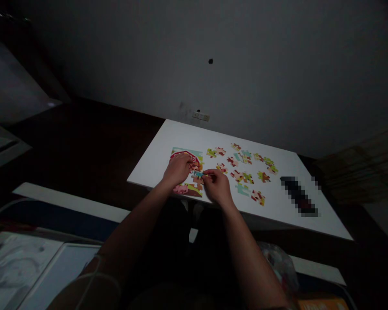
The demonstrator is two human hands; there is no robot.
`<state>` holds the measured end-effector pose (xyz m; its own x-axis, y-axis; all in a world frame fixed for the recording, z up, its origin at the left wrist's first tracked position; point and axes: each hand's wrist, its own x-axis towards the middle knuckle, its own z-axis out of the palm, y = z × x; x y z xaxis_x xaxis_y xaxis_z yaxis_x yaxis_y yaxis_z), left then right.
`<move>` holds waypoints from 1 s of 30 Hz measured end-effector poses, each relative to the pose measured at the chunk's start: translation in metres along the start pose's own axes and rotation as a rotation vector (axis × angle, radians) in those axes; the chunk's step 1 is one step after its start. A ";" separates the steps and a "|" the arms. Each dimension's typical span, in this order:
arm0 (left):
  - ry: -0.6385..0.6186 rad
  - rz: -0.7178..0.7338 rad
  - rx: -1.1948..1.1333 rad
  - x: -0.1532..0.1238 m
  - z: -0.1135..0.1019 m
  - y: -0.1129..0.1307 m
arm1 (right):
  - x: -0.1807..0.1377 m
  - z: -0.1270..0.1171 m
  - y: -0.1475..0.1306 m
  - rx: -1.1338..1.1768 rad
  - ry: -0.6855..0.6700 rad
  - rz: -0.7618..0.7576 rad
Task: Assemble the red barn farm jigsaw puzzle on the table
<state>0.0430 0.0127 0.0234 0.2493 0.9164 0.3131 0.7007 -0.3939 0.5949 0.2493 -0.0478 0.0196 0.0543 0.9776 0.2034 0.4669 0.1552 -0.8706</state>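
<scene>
A partly assembled jigsaw puzzle [194, 189] with a red barn and a pink animal lies near the front left of the white table. My left hand [177, 168] rests on its left side, fingers extended over the barn and hiding part of it. At the puzzle's right edge, my right hand [217, 186] pinches a blue-and-white puzzle piece [198, 174] between thumb and fingers. The piece is over the middle of the picture; whether it lies flush there I cannot tell. Loose puzzle pieces [243, 189] are spread to the right of my right hand.
More loose pieces [246, 156] lie farther back on the white table [181, 133]. A pixelated dark object [299, 196] is at the table's right. Behind stands a grey wall [261, 86] with a socket [201, 116]. Benches [74, 204] flank me, and a clear plastic bag [280, 262] sits at lower right.
</scene>
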 end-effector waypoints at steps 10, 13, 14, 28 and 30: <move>0.008 -0.002 0.011 0.000 0.000 -0.001 | -0.001 -0.001 -0.004 -0.008 -0.092 -0.073; 0.007 0.012 0.013 -0.001 0.000 -0.001 | -0.003 -0.003 -0.005 -0.005 -0.075 -0.084; 0.005 0.012 0.013 0.000 0.000 -0.001 | -0.004 -0.003 -0.005 -0.005 -0.074 -0.088; 0.009 0.012 0.038 0.000 0.002 -0.002 | -0.010 0.009 -0.013 -0.261 -0.133 -0.263; 0.012 0.014 0.036 0.000 0.003 -0.003 | -0.012 0.010 -0.012 -0.276 -0.124 -0.261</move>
<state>0.0428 0.0144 0.0196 0.2516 0.9097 0.3304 0.7205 -0.4039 0.5637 0.2341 -0.0598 0.0228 -0.1966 0.9225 0.3321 0.6717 0.3735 -0.6398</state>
